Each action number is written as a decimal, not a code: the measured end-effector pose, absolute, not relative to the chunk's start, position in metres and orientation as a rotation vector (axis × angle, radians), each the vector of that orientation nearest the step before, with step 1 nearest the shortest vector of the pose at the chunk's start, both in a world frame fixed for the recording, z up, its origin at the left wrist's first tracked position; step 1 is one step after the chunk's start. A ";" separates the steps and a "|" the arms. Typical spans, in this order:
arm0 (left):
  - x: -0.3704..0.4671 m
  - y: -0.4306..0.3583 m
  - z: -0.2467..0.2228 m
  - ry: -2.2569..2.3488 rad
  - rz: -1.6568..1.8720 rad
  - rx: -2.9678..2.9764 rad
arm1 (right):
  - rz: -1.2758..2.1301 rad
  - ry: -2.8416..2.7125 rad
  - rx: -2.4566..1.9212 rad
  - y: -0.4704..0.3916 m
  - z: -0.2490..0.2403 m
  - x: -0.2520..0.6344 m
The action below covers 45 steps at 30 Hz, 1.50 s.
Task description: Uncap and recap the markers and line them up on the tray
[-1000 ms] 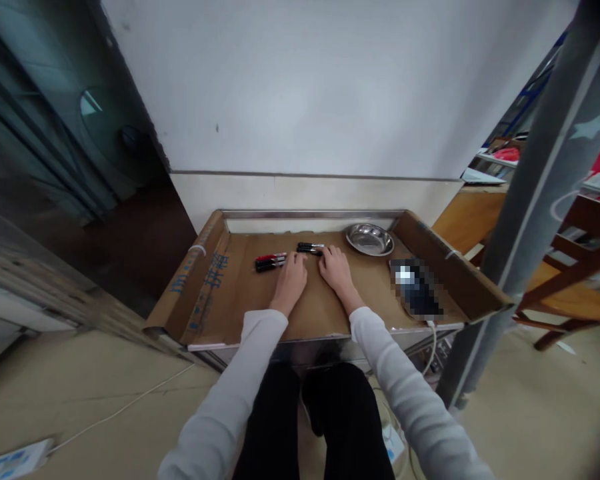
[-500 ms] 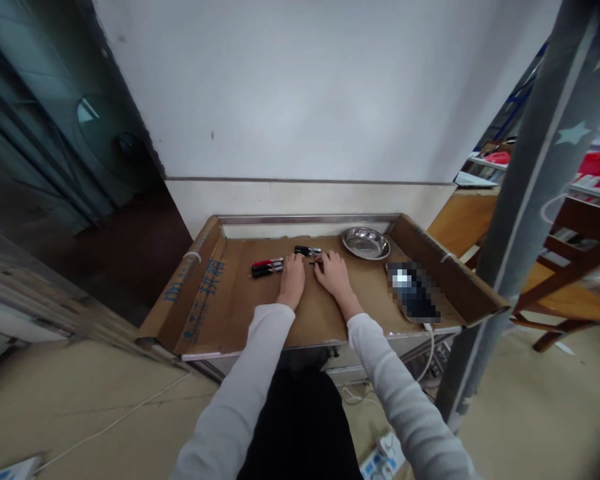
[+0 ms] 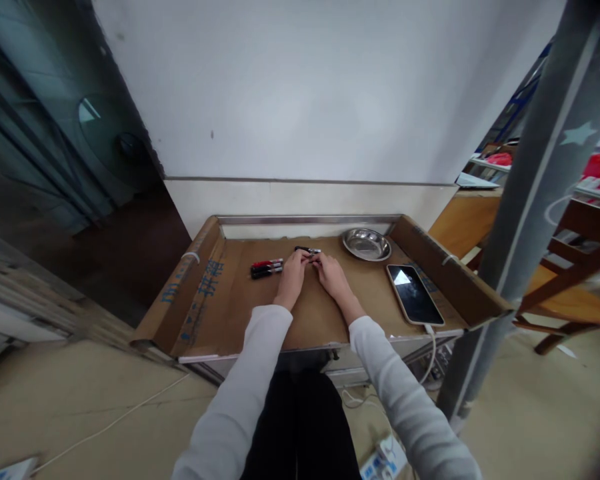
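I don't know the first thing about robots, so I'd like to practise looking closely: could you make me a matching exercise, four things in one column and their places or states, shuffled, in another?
Things
1. Phone
2. Metal dish
3. Red pen
4. Wooden chair

Places or states
A. Beside black pens, left of the left hand
B. Right of the grey post
C. Plugged into a white cable
D. Round and shiny

Pairs: 1-C, 2-D, 3-A, 4-B
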<state>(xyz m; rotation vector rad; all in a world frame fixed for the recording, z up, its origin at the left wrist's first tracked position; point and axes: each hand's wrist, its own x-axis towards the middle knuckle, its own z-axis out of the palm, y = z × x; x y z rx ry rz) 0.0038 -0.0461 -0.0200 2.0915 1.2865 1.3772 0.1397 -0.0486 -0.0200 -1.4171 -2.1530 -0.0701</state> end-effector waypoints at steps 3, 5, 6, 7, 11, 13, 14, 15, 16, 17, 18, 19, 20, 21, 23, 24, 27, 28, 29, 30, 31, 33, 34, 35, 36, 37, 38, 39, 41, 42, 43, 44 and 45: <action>0.004 -0.042 -0.022 1.285 1.463 2.000 | -0.025 -2.098 -1.406 -0.048 -0.021 0.141; 0.005 -0.041 -0.021 1.296 1.498 1.930 | 0.000 -2.052 -1.396 -0.048 -0.022 0.141; 0.005 -0.041 -0.021 1.296 1.506 1.895 | 0.014 -2.038 -1.383 -0.048 -0.022 0.140; 0.006 -0.041 -0.021 1.288 1.502 1.864 | 0.033 -2.031 -1.361 -0.049 -0.021 0.140; 0.008 -0.039 -0.024 1.265 1.495 1.724 | 0.179 -2.051 -1.189 -0.053 -0.020 0.139; 0.009 -0.038 -0.027 1.243 1.492 1.659 | 0.236 -2.050 -1.149 -0.055 -0.019 0.141; 0.009 -0.038 -0.027 1.226 1.475 1.649 | 0.243 -2.047 -1.155 -0.056 -0.019 0.142; 0.008 -0.039 -0.027 1.210 1.451 1.662 | 0.237 -2.041 -1.172 -0.057 -0.019 0.144; 0.008 -0.040 -0.027 1.203 1.430 1.697 | 0.220 -2.036 -1.194 -0.058 -0.018 0.145; 0.008 -0.041 -0.026 1.215 1.422 1.752 | 0.191 -2.028 -1.218 -0.060 -0.018 0.146; 0.007 -0.042 -0.025 1.244 1.424 1.827 | 0.155 -2.017 -1.246 -0.061 -0.017 0.147; 0.007 -0.043 -0.025 1.286 1.430 1.917 | 0.115 -2.002 -1.280 -0.062 -0.017 0.148; 0.006 -0.044 -0.025 1.340 1.427 2.012 | 0.074 -1.984 -1.319 -0.063 -0.016 0.148; 0.006 -0.045 -0.025 1.400 1.405 2.104 | 0.034 -1.966 -1.362 -0.065 -0.015 0.148; 0.007 -0.046 -0.026 1.514 1.284 2.264 | -0.029 -1.937 -1.443 -0.068 -0.015 0.147; 0.008 -0.047 -0.027 1.556 1.205 2.333 | -0.051 -1.925 -1.481 -0.070 -0.014 0.148; 0.011 -0.051 -0.028 1.657 1.035 2.484 | -0.102 -1.865 -1.591 -0.075 -0.015 0.150; 0.011 -0.054 -0.027 1.694 1.003 2.517 | -0.119 -1.839 -1.629 -0.077 -0.015 0.151; 0.011 -0.057 -0.025 1.733 0.976 2.540 | -0.137 -1.814 -1.667 -0.079 -0.016 0.152; 0.010 -0.061 -0.023 1.761 0.947 2.557 | -0.155 -1.794 -1.706 -0.081 -0.016 0.153; 0.008 -0.065 -0.022 1.770 0.917 2.572 | -0.171 -1.778 -1.746 -0.082 -0.017 0.154; 0.004 -0.072 -0.019 1.739 0.888 2.574 | -0.199 -1.767 -1.813 -0.086 -0.017 0.154; 0.002 -0.076 -0.018 1.711 0.900 2.557 | -0.211 -1.773 -1.829 -0.087 -0.017 0.153; -0.001 -0.079 -0.017 1.680 0.925 2.532 | -0.223 -1.789 -1.829 -0.089 -0.016 0.151; -0.003 -0.082 -0.016 1.651 0.958 2.502 | -0.233 -1.814 -1.814 -0.091 -0.016 0.149; -0.005 -0.084 -0.016 1.624 0.994 2.475 | -0.238 -1.848 -1.784 -0.092 -0.015 0.147; -0.007 -0.086 -0.016 1.601 1.025 2.452 | -0.237 -1.881 -1.747 -0.094 -0.014 0.145; -0.009 -0.087 -0.015 1.582 1.050 2.434 | -0.229 -1.910 -1.706 -0.096 -0.013 0.142; -0.011 -0.090 -0.014 1.558 1.089 2.407 | -0.180 -1.954 -1.604 -0.099 -0.011 0.138; -0.012 -0.091 -0.014 1.554 1.109 2.393 | -0.141 -1.986 -1.526 -0.101 -0.011 0.136; -0.014 -0.093 -0.013 1.557 1.131 2.377 | -0.099 -2.025 -1.430 -0.102 -0.011 0.134; -0.015 -0.095 -0.012 1.568 1.153 2.359 | -0.057 -2.069 -1.325 -0.103 -0.011 0.132; -0.017 -0.097 -0.011 1.592 1.176 2.339 | -0.023 -2.109 -1.227 -0.103 -0.012 0.131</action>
